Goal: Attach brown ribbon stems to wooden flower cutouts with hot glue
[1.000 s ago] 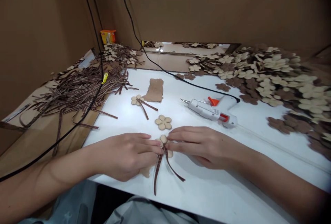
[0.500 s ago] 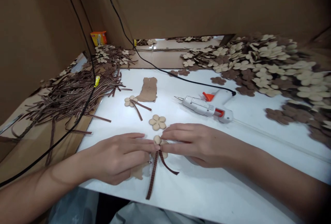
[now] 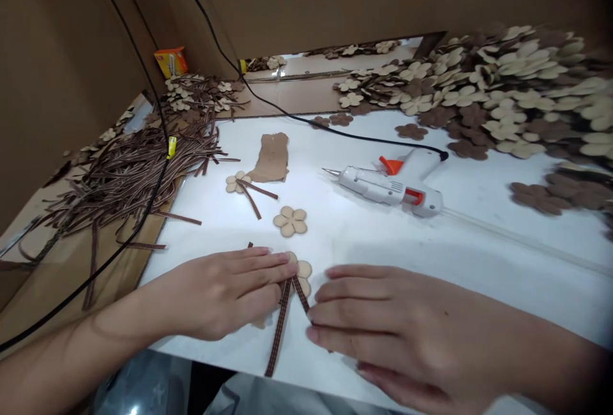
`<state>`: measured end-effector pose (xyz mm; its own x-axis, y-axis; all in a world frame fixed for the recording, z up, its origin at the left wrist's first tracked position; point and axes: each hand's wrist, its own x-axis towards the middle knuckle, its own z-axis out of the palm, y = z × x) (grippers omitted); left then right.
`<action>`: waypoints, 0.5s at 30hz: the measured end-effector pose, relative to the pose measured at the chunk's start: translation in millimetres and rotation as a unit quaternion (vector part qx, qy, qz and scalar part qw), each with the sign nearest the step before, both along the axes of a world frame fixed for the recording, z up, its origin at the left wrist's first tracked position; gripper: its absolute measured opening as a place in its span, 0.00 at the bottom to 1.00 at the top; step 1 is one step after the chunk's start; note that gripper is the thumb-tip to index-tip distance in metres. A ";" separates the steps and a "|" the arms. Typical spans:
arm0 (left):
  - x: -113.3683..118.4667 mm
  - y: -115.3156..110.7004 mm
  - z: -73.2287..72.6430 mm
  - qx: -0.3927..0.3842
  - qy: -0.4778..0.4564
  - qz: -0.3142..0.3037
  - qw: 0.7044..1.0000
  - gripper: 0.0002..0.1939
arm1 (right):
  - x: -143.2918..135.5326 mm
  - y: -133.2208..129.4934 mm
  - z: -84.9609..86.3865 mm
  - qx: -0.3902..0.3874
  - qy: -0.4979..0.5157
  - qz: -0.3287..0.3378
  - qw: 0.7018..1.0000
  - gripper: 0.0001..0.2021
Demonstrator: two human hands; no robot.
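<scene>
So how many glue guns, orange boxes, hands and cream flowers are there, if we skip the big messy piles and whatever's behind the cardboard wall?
Cream flowers: 3, one partly under the left hand
Glue gun: 1
Orange box: 1
Hands: 2, that left hand and the right hand
Total: 7

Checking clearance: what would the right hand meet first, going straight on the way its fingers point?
The right hand would first meet the nearer ribbon tail on the flower, right at its fingertips; depth is unclear, so they may already touch.
</scene>
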<state>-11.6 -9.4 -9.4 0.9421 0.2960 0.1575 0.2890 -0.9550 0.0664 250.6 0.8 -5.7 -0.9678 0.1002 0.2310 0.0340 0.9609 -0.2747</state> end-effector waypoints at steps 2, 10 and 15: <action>1.4 -0.3 1.2 0.016 -0.001 -0.006 1.000 0.12 | 3.4 -5.3 -0.7 0.000 -0.016 0.001 1.000 0.18; 4.9 -1.6 0.6 0.025 0.016 -0.002 1.000 0.11 | 11.7 -15.4 -7.3 0.022 -0.046 -0.014 0.999 0.21; 4.1 -1.8 -0.4 0.017 0.017 0.005 1.000 0.14 | 10.8 -13.2 -5.4 -0.023 -0.067 0.002 0.997 0.24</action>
